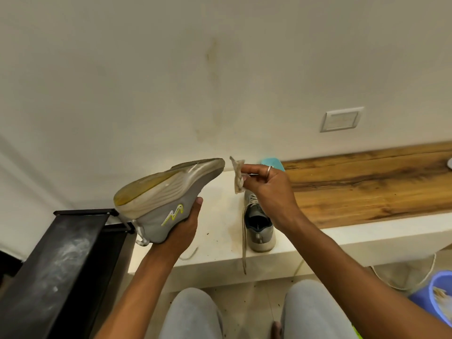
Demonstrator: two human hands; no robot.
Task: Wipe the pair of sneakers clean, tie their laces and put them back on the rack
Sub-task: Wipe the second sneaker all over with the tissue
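left hand (182,230) fingers grip upturned sneaker (161,196) | right hand (271,185) fingers pinch cloth (238,176) | rack (61,260) beside

A grey sneaker (168,204) is marked with a yellow-and-white zigzag — its sole yellowed. The rack (61,260) is black; the bucket (437,294) — lilac.

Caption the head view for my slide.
Left hand holds upturned sneaker; right hand pinches wipe near its toe.
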